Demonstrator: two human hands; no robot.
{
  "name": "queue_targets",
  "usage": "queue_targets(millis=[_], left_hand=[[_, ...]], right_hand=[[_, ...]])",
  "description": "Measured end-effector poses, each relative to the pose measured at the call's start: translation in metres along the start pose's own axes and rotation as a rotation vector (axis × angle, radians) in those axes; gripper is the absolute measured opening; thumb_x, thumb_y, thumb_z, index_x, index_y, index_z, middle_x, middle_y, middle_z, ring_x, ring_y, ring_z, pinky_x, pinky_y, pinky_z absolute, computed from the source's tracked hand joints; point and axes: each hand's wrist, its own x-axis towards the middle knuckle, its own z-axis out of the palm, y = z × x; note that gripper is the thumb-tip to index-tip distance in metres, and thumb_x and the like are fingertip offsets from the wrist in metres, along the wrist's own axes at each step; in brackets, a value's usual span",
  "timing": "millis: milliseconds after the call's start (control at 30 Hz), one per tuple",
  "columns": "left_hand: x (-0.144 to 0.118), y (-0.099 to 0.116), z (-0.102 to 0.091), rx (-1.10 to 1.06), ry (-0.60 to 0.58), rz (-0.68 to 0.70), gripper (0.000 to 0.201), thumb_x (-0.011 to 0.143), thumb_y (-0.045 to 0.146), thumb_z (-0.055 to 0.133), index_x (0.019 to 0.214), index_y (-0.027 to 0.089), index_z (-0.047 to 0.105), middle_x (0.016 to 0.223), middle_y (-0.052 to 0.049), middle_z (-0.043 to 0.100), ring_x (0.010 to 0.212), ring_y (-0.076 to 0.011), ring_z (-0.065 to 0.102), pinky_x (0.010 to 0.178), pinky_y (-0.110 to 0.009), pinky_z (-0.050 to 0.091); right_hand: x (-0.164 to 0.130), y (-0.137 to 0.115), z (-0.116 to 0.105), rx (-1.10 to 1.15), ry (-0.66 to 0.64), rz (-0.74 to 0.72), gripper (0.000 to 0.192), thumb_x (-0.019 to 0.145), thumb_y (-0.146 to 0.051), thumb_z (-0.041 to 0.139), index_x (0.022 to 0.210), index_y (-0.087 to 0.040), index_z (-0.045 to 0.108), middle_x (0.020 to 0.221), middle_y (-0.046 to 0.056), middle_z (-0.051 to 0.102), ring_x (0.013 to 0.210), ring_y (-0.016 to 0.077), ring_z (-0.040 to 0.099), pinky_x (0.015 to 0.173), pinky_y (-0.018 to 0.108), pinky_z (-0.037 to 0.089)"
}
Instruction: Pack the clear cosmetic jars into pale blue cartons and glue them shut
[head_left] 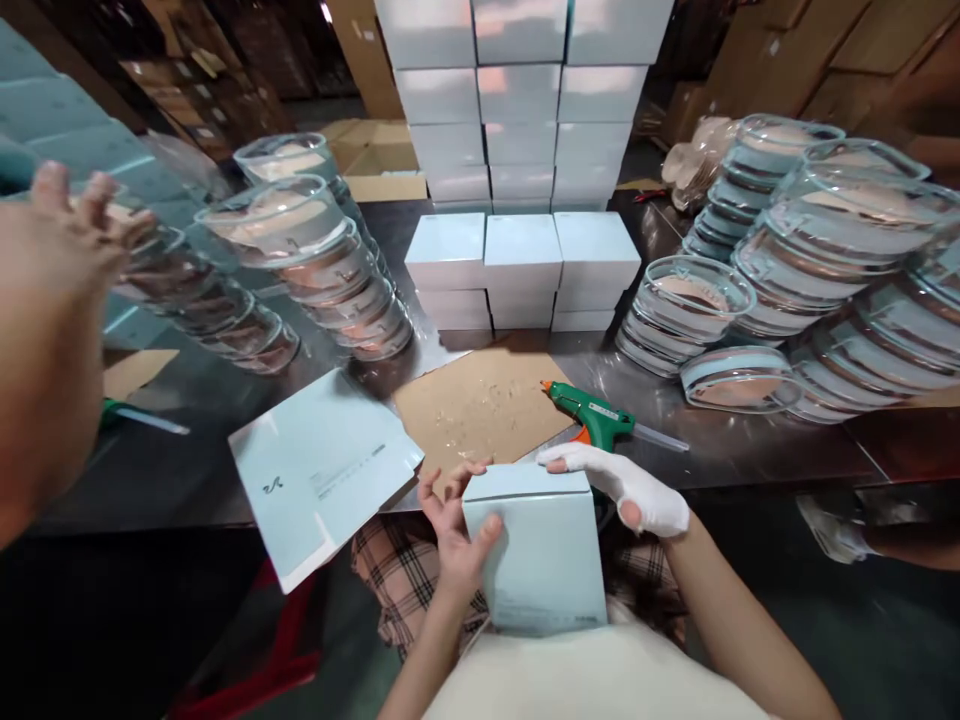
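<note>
A light-blue cardboard box [544, 560] stands in front of my body, its top flap folded over and small print near its lower edge. My left hand [459, 535], bare, grips its left side with the thumb on the near face and the fingers at the top left. My right hand [637, 490], in a white glove with bare fingertips, lays its stretched fingers along the top right edge; the thumb is off the box. Beyond lies a green hot glue gun [600, 415] with an orange trigger on a cardboard sheet [480, 400]. A flattened light-blue carton [322, 470] lies to the left.
White boxes [523, 240] are stacked at the table's back. Clear round containers with tan contents stand in piles at left [337, 270] and right [675, 310]. Another person's hand [67, 260] reaches in at far left, near a second green tool [124, 410].
</note>
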Motion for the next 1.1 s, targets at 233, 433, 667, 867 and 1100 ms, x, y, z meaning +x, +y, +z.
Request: queue_targets(millis=[233, 433, 667, 867, 1100], left_hand=[[0.011, 0.01, -0.011, 0.097, -0.186, -0.051, 0.048, 0.082, 0.07, 0.074, 0.078, 0.023, 0.066, 0.105, -0.009, 0.065, 0.11, -0.0325, 0.072, 0.095, -0.049, 0.06], [0.024, 0.012, -0.021, 0.054, 0.278, 0.068, 0.023, 0.095, 0.05, 0.067, 0.106, 0.03, 0.063, 0.124, -0.002, 0.064, 0.115, -0.0249, 0.067, 0.106, -0.045, 0.054], [0.025, -0.01, -0.01, 0.303, 0.381, 0.067, 0.054, 0.098, 0.053, 0.064, 0.144, 0.034, 0.045, 0.155, -0.012, 0.048, 0.138, -0.032, 0.055, 0.111, -0.057, 0.049], [0.06, 0.039, -0.03, 0.645, -0.134, 0.34, 0.101, 0.053, 0.064, 0.098, 0.138, 0.023, 0.061, 0.152, -0.022, 0.057, 0.157, -0.0508, 0.027, 0.12, -0.077, -0.016], [0.062, 0.068, -0.044, 0.607, -0.236, 0.365, 0.083, 0.069, 0.055, 0.092, 0.143, 0.031, 0.063, 0.133, -0.01, 0.072, 0.121, -0.0397, 0.069, 0.127, -0.065, 0.03]], right_hand=[[0.001, -0.004, 0.005, -0.432, -0.083, -0.245, 0.026, 0.093, -0.03, 0.071, 0.118, -0.025, 0.076, 0.117, 0.009, 0.065, 0.111, 0.0202, 0.066, 0.103, 0.04, 0.054], [-0.036, 0.013, 0.014, -0.213, 0.363, 0.004, 0.072, 0.076, -0.071, 0.082, 0.129, -0.025, 0.063, 0.128, 0.012, 0.064, 0.114, 0.0264, 0.067, 0.095, 0.038, 0.059], [-0.041, 0.017, 0.039, -0.326, 0.529, 0.115, 0.039, 0.095, -0.056, 0.065, 0.102, -0.019, 0.076, 0.094, 0.008, 0.076, 0.083, 0.0226, 0.07, 0.08, 0.034, 0.06], [-0.027, -0.023, -0.007, -0.652, 0.024, -0.17, 0.024, 0.099, -0.03, 0.058, 0.099, -0.021, 0.08, 0.091, 0.005, 0.08, 0.08, 0.0174, 0.073, 0.08, 0.029, 0.059], [-0.051, -0.059, -0.183, -1.046, 0.766, 0.173, 0.043, 0.067, -0.025, 0.088, 0.105, -0.009, 0.079, 0.113, 0.013, 0.078, 0.12, 0.0302, 0.069, 0.104, 0.036, 0.05]])
